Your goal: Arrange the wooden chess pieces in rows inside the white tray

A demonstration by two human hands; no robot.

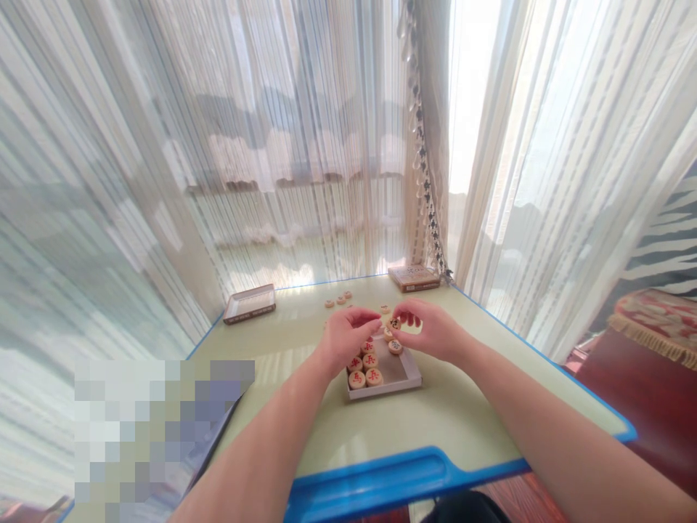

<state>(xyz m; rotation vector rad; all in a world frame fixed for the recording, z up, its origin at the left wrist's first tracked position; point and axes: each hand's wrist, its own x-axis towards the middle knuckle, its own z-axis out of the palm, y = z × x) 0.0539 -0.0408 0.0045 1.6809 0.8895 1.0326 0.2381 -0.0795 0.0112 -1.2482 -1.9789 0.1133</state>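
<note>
A shallow white box (400, 383) stands on the table with round wooden Chinese chess pieces in it. Red-marked pieces (369, 361) sit in rows along its left side, and a dark-marked piece (395, 347) lies toward the right. Over the box's far right part, my right hand (433, 330) pinches a Chinese chess piece (394, 324) between thumb and fingers. Another piece shows just below it. My left hand (348, 338) hovers over the box's far left, fingers stretched toward the right hand with nothing visible in them. It hides part of the box.
Several loose pieces (340, 300) lie on the table (462, 414) beyond my hands, one more (385, 309) nearer the right. An upturned box lid or tray (250, 303) lies back left, a flat printed box (414, 277) back right. Curtains (327, 145) hang behind; a red seat (626, 378) stands right.
</note>
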